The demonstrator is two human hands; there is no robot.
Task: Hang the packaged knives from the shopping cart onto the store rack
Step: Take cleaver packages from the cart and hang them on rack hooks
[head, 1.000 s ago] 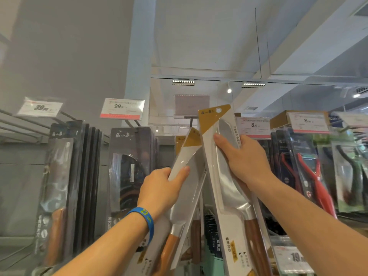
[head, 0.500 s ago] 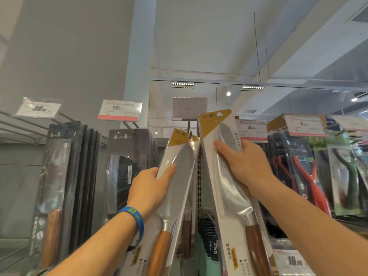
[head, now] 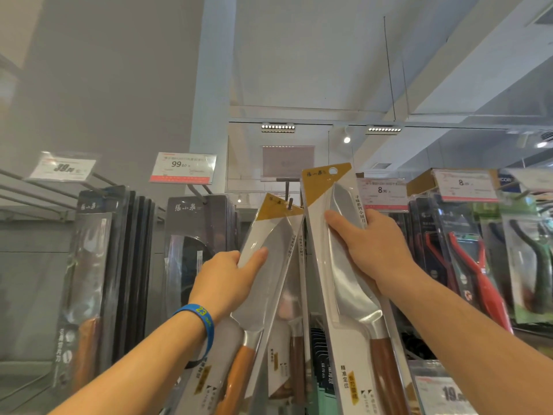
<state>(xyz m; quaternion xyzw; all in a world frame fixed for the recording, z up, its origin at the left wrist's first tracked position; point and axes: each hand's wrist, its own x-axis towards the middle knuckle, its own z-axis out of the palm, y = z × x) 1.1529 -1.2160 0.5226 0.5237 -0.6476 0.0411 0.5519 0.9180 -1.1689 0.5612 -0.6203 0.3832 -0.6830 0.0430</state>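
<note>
The left hand (head: 227, 277) grips one packaged knife (head: 269, 259) (its top on the hook (head: 290, 204)); the right hand (head: 377, 250) grips another (head: 344, 265).

left packaged knife (head: 269, 259): we see its gold header now on the hook peg (head: 289, 202), with the peg tip poking through. A second ago it sat just short of the peg.
left hand (head: 227, 280): we see it shift slightly left, and the thumb now lies further from the pack's right edge.
right packaged knife (head: 338, 235): we see its top a touch lower and further right in view.
</note>
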